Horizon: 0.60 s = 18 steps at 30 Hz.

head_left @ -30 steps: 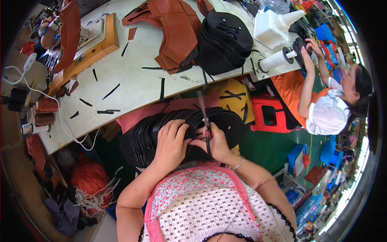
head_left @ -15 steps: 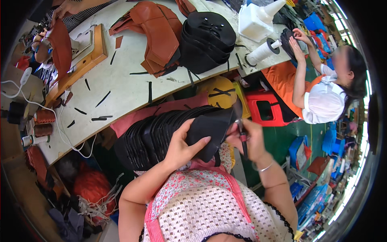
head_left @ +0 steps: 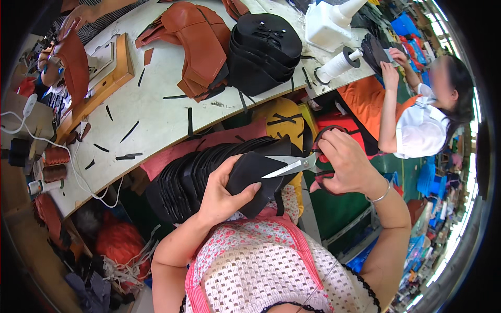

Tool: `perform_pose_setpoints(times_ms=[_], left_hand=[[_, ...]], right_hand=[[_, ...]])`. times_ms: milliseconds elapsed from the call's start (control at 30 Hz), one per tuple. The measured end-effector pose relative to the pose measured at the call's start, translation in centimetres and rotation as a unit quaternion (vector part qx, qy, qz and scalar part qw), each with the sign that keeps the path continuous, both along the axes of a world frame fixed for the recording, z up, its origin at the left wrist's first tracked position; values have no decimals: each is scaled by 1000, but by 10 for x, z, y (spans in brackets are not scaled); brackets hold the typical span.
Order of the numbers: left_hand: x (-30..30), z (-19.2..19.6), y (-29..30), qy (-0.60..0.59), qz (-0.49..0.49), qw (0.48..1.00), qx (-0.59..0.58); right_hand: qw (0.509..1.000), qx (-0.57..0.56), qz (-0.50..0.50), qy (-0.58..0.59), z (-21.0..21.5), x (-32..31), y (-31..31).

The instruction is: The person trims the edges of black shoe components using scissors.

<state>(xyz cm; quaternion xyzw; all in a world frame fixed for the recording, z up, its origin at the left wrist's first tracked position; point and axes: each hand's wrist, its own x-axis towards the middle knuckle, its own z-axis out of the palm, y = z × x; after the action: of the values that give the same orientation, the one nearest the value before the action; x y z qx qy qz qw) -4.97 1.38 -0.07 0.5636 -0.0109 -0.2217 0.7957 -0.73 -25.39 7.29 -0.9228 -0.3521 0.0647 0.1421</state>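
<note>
Leftmost, a white cable point(head_left: 30, 105) with a small switch trails over the edge of the desk point(head_left: 156, 117), passing brown spools point(head_left: 55, 156) and a white spool point(head_left: 48, 187). Below them, under the desk, sits a red bag point(head_left: 119, 237) with pale strings. Near the far edge, another person's hand point(head_left: 74, 22) is close to a brown strip point(head_left: 74, 68) beside a machine with a wooden border point(head_left: 121, 65). Thin black scraps point(head_left: 130, 131) lie scattered across the desk, with brown pieces point(head_left: 201, 44) piled behind them and a black stack point(head_left: 265, 55) just right of these.

Nearer the person, a row of black pieces point(head_left: 180, 185) leans together in front of the desk. At its right end the left hand point(head_left: 222, 190) grips one black panel point(head_left: 249, 180), thumb on its face. Scissors point(head_left: 292, 166) point leftward over that panel, blades parted; whether they touch it cannot be told. The right hand point(head_left: 344, 161) is closed around their handles, apart from the left.

Behind the scissors are a yellow stool point(head_left: 282, 116) and a red stool point(head_left: 356, 140). Farther right, a white bottle point(head_left: 326, 26) and a thread cone point(head_left: 336, 67) stand on the desk, and a seated co-worker point(head_left: 422, 128) handles dark pieces point(head_left: 373, 55).
</note>
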Motion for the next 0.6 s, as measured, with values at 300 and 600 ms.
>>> perform_pose_setpoints(times_ms=[300, 600], left_hand=[[0, 2, 1, 9, 5, 1000, 9], [1, 6, 4, -29, -50, 997, 48]], right_hand=[[994, -104, -22, 7, -4, -7, -3], [999, -39, -5, -36, -7, -7, 7]])
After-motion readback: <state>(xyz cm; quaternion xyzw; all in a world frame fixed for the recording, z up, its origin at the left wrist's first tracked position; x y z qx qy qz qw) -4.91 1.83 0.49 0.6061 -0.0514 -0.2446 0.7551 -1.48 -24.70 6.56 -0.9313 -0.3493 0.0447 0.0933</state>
